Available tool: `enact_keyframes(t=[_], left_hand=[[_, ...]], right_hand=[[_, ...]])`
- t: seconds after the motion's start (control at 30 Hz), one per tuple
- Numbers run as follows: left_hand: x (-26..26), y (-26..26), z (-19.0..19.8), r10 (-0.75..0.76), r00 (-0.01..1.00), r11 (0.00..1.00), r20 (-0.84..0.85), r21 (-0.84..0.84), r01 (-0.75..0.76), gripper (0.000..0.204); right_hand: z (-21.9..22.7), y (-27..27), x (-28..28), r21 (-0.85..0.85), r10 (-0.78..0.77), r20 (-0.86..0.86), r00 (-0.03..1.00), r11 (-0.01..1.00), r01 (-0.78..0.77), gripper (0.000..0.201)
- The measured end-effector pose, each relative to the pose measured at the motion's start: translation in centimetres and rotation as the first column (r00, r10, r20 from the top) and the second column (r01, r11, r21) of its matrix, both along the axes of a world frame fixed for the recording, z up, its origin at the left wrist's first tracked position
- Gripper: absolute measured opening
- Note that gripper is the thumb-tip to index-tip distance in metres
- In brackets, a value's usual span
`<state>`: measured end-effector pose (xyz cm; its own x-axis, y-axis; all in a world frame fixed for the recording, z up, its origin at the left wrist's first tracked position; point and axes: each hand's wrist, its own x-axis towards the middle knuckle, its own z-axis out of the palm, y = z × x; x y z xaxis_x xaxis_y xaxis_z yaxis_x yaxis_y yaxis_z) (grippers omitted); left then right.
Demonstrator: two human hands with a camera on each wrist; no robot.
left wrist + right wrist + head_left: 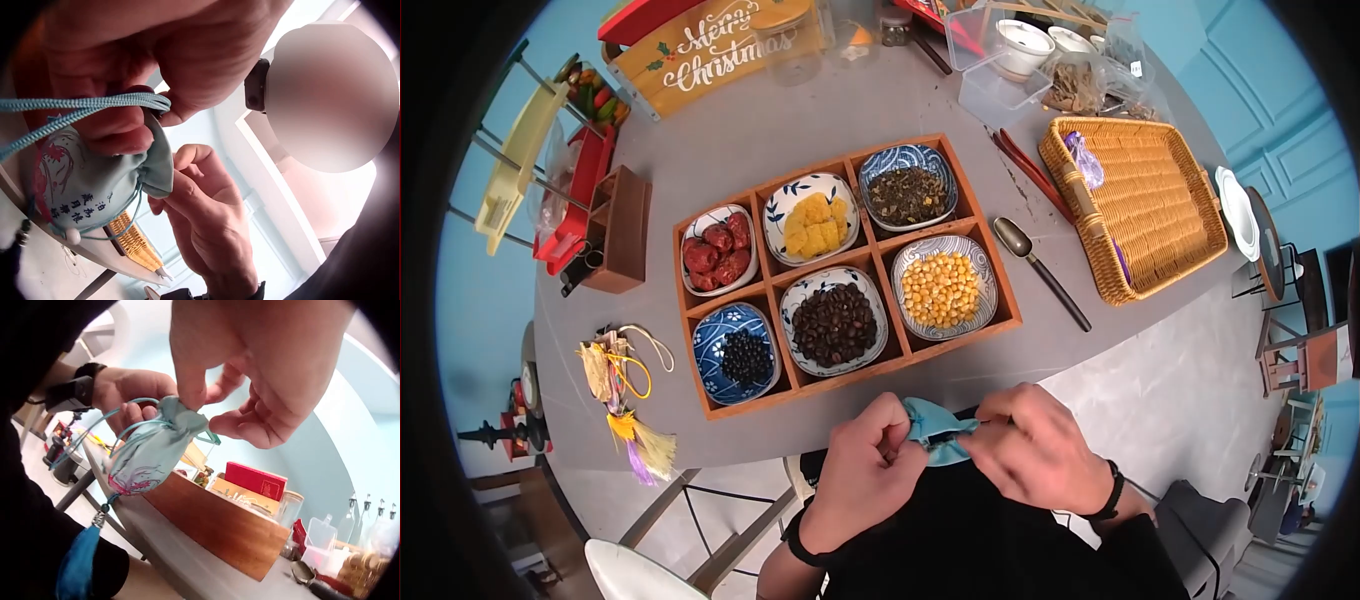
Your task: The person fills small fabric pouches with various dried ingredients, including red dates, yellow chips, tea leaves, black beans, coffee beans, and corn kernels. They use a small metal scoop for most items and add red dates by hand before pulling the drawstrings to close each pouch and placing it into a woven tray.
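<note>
A light blue drawstring pouch [940, 420] is held in front of the body, just off the table's near edge. My left hand [865, 475] grips its gathered mouth on one side, with the doubled blue cord [69, 107] looped over the fingers. On the other side of the mouth, my right hand [1040, 450] pinches the cloth rim between thumb and fingers. Printed flowers and dark characters mark the pouch body [81, 181]. A blue tassel [78, 565] dangles from its bottom. The inside of the pouch is hidden.
A divided wooden tray [848, 388] carries dishes of dates, yellow pieces, dried leaves, black berries, dark beans and corn kernels. To its right lie a scoop [1040, 272], red tongs [1032, 172] and a wicker basket [1155, 210]. Tasselled pouches [625, 400] lie at left.
</note>
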<state>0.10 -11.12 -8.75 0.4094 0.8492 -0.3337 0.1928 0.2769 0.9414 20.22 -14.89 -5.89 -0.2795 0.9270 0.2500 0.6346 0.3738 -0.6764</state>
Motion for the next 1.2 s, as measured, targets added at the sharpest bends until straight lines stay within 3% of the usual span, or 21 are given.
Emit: enact_keyframes(t=[0.03,0.1,0.17,0.23,0.3,0.4,0.57,0.63,0.7,0.77,0.9,0.93,1.07,1.13,1.17,1.2], left_hand=[[0.1,0.1,0.2,0.000,1.000,1.000,-0.001,0.001,0.000,0.019],[0.7,0.0,0.7,-0.025,0.999,0.993,-0.033,0.116,0.029,0.018],[1.4,-0.4,1.2,-0.134,0.986,0.936,-0.095,0.313,0.158,0.019],[1.9,-0.9,1.3,-0.120,0.989,0.917,-0.090,0.372,0.145,0.021],[1.9,-1.3,0.6,-0.087,0.971,0.873,-0.222,0.452,0.181,0.020],[2.7,-1.4,1.3,-0.097,0.966,0.929,-0.239,0.328,0.174,0.024],[2.3,0.0,2.1,-0.109,0.956,0.914,-0.272,0.350,0.204,0.031],[1.8,0.2,2.2,-0.091,0.961,0.901,-0.260,0.389,0.191,0.029],[0.9,0.3,2.9,-0.070,0.987,0.973,-0.143,0.210,0.100,0.026],[0.3,0.3,3.1,-0.060,0.990,0.985,-0.131,0.155,0.080,0.021],[0.5,-0.6,0.6,0.092,0.991,0.939,-0.101,0.340,-0.052,0.023],[0.7,-1.0,0.3,0.143,0.988,0.910,-0.061,0.399,-0.107,0.022],[-0.6,-1.4,0.9,0.064,0.983,0.907,-0.173,0.422,0.016,0.026],[-1.4,-1.1,2.2,0.083,0.961,0.781,-0.264,0.616,0.102,0.030],[-1.8,-0.6,2.8,0.085,0.960,0.779,-0.267,0.619,0.103,0.030],[-2.2,0.1,3.3,-0.013,0.969,0.620,-0.249,0.758,0.203,0.037]], right_hand=[[0.4,0.2,0.2,0.078,0.118,0.116,0.986,0.989,-0.128,0.016],[0.8,0.1,0.4,0.036,0.145,0.196,0.970,0.987,-0.155,0.023],[1.6,0.6,0.8,-0.015,0.199,0.391,0.898,0.978,-0.210,0.020],[1.5,0.3,0.5,-0.010,0.159,0.432,0.888,0.985,-0.171,0.017],[1.6,0.5,0.2,0.001,0.122,0.473,0.873,0.990,-0.139,0.016],[2.3,0.3,-0.4,-0.032,0.133,0.607,0.783,0.989,-0.144,0.016],[3.4,0.9,-0.9,-0.029,0.165,0.716,0.679,0.978,-0.208,0.017],[3.7,1.4,-0.3,-0.076,0.230,0.653,0.721,0.968,-0.239,0.021],[4.0,1.6,0.5,-0.127,0.287,0.584,0.759,0.956,-0.264,0.025],[4.5,1.8,1.1,-0.171,0.397,0.466,0.790,0.917,-0.360,0.036],[4.5,1.5,1.1,-0.140,0.416,0.501,0.759,0.904,-0.404,0.037],[4.4,1.5,1.1,-0.139,0.407,0.498,0.766,0.909,-0.392,0.028],[4.3,1.7,1.8,-0.192,0.513,0.491,0.704,0.852,-0.487,0.018],[5.1,1.9,1.5,-0.184,0.565,0.468,0.680,0.815,-0.550,0.013],[5.2,2.1,1.4,-0.179,0.563,0.469,0.680,0.815,-0.551,0.013],[5.3,2.5,1.3,-0.170,0.588,0.450,0.673,0.796,-0.581,0.014]])
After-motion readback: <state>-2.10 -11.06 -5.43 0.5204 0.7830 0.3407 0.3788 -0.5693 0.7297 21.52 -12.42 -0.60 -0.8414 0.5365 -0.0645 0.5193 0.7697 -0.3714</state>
